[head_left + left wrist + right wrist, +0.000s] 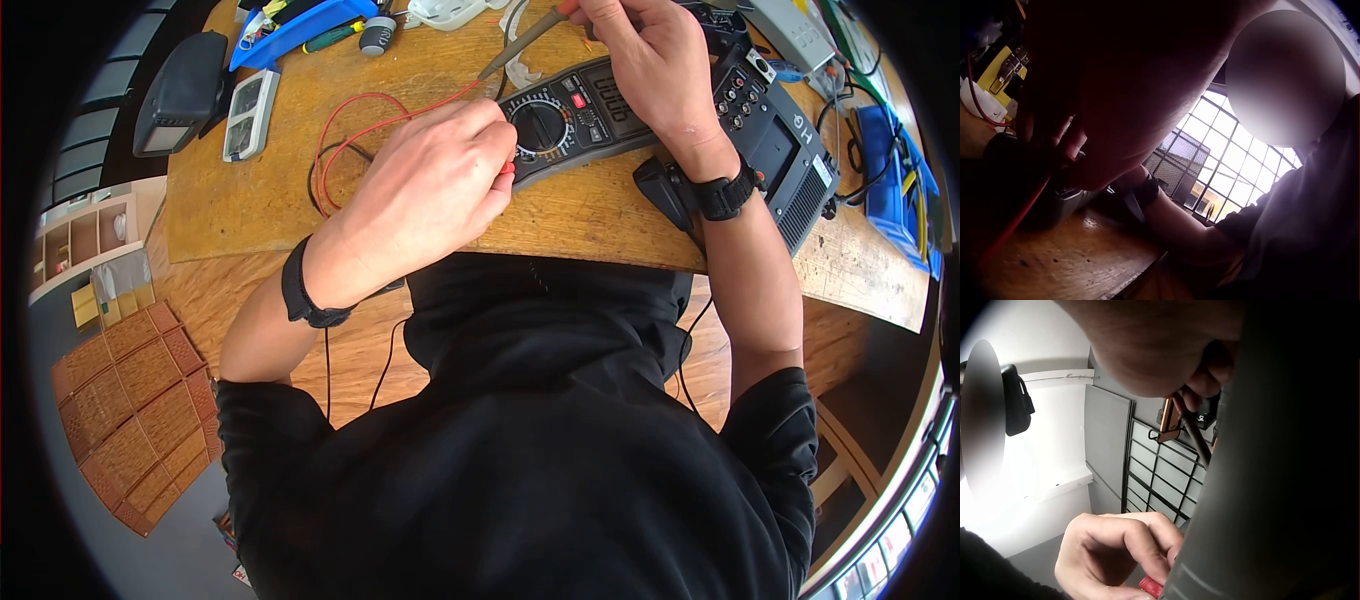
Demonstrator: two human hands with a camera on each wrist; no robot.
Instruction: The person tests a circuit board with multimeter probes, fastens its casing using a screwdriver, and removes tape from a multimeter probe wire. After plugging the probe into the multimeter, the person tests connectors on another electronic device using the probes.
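A dark digital multimeter (590, 128) with a round dial lies slantwise near the table's front edge, its display (612, 100) showing digits. My left hand (425, 175) is at its left end, thumb and fingers pinching a red plug (508, 169); the right wrist view also shows this red plug (1150, 586). Over the far side of the meter, my right hand (665, 75) holds a test probe (522, 44) by its red end, the greyish handle slanting down to the left. A red lead (385, 97) loops across the wood from the probe.
Right of the meter stands a black device (775, 150) with several sockets, a small black object (663, 193) beside it. A blue tray (300, 32), a screwdriver (335, 37) and a clear case (250, 115) lie at the back left. A blue bin (893, 190) is far right.
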